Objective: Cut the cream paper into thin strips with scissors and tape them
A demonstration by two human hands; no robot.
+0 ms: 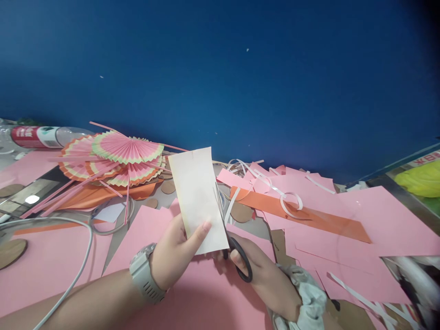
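Note:
My left hand (182, 250) is closed on a white rectangular sheet of paper (199, 197), with the thumb lying across its front. The sheet stands roughly upright and has a yellowish left edge. Along its right edge runs a pair of black-handled scissors (248, 266), gripped by my right hand (254, 256) with the thumb through one loop. A narrow white strip (231, 206) hangs beside the blades. How far the blades are apart is hard to see. Pink paper (202, 298) lies below both hands.
Pink folded paper fans (127, 151) on sticks lie at the left, near a plastic bottle (37, 136) and a phone-like dark device (41, 190). Orange paper (326, 220), curled white strips (290, 205) and pink sheets (388, 220) spread rightward. A cable (90, 243) crosses the left. A blue wall (220, 82) stands behind.

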